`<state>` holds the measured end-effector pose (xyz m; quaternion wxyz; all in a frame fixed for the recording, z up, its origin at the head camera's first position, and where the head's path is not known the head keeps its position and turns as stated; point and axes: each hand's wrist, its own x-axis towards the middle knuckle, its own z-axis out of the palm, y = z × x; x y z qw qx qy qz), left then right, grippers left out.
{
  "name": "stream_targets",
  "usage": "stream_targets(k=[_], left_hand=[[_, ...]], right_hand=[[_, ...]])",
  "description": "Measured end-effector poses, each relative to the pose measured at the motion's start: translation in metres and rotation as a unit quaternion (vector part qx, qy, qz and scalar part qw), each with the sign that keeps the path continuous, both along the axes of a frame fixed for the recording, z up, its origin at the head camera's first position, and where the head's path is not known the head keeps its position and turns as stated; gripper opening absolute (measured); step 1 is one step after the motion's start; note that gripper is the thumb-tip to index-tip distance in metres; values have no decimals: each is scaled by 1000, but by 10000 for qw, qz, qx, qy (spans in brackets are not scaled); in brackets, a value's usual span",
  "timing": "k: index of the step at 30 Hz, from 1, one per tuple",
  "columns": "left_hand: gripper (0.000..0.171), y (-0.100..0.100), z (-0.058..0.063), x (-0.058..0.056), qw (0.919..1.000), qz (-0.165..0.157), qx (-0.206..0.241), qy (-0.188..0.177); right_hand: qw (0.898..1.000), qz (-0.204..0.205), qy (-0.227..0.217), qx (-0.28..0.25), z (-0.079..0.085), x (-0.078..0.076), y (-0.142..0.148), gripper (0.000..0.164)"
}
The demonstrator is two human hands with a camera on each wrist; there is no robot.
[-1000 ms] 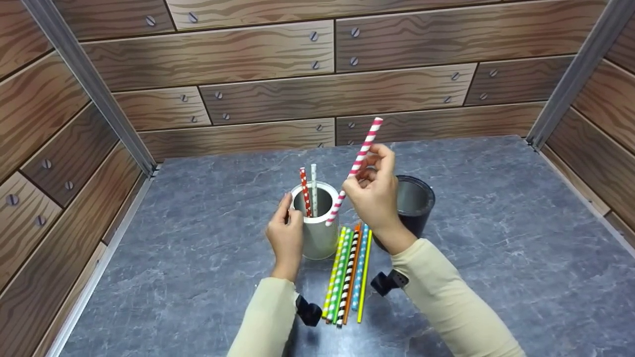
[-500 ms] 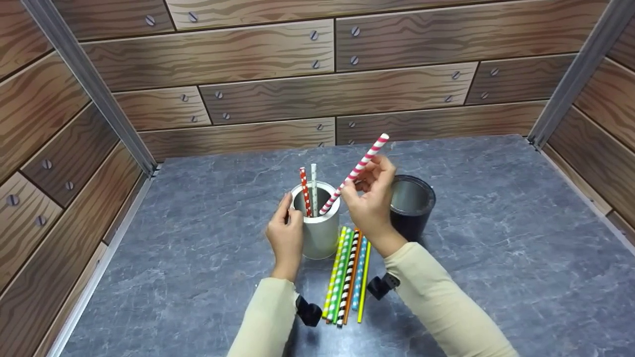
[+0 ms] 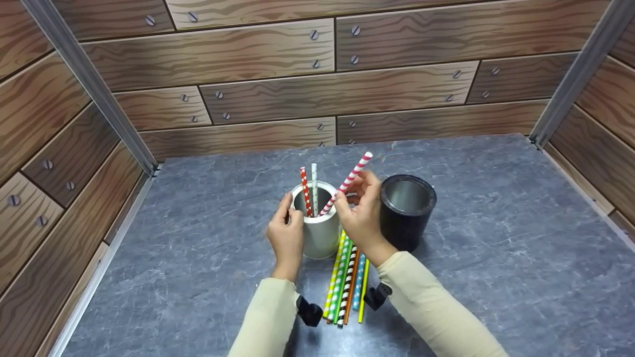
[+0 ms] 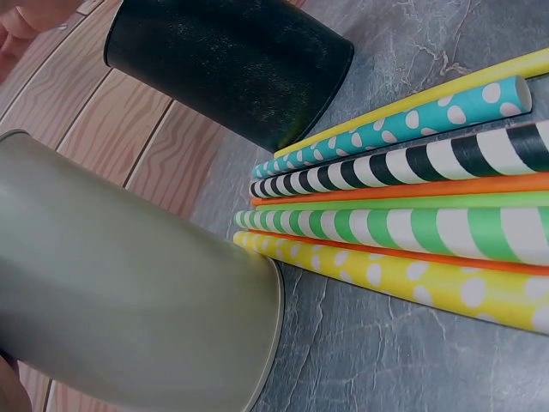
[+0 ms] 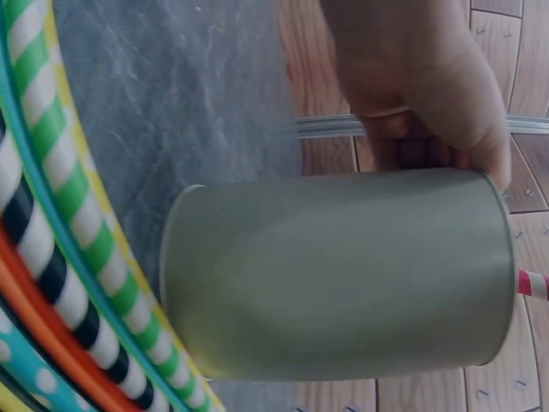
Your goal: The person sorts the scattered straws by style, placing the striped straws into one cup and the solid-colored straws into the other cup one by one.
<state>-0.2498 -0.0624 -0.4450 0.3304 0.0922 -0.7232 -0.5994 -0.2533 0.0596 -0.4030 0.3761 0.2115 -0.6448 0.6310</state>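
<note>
Pink-striped straw (image 3: 354,173) lower than before, aslant, top end rightward.

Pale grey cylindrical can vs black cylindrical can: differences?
Colour: the pale grey cylindrical can has a whitish rim; the black cylindrical can a dark one.
Contents: a white-dotted red straw and a pale patterned straw sit in the grey can; no straws show in the black can.
Hold: the left hand grips the grey can; no hand grips the black can.
Shared: both stand upright, open at the top.
</note>
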Motion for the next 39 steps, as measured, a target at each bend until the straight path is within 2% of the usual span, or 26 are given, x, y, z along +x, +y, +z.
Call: stream_targets(k=[4, 10, 17, 20, 26, 29, 33, 39], left_hand=[[40, 0, 0, 0, 9999, 58, -83, 14], [39, 0, 0, 0, 10000, 8, -79, 37], [38, -1, -1, -1, 9999, 34, -128, 44], [39, -1, -1, -1, 9999, 18, -111, 20], [39, -1, -2, -1, 9999, 23, -85, -54], [39, -1, -2, -1, 9999, 24, -94, -41], [39, -1, -1, -1, 9999, -22, -94, -35], [40, 0, -1, 0, 9997, -14, -223, 30]], right_hand=[[9999, -33, -116, 97, -6, 1, -2, 50], [9974, -132, -527, 469, -13, 3, -4, 47], [9901, -516, -621, 1145, -11, 2, -4, 25], [9857, -561, -811, 1368, -7, 1, -3, 18], [9711, -490, -1525, 1769, 1, 0, -2, 10], [9650, -525, -1667, 1954, 5, -1, -1, 9], [9616, -553, -1731, 2057, 7, -1, 0, 7], [9635, -553, -1828, 1875, 7, 2, 2, 9]])
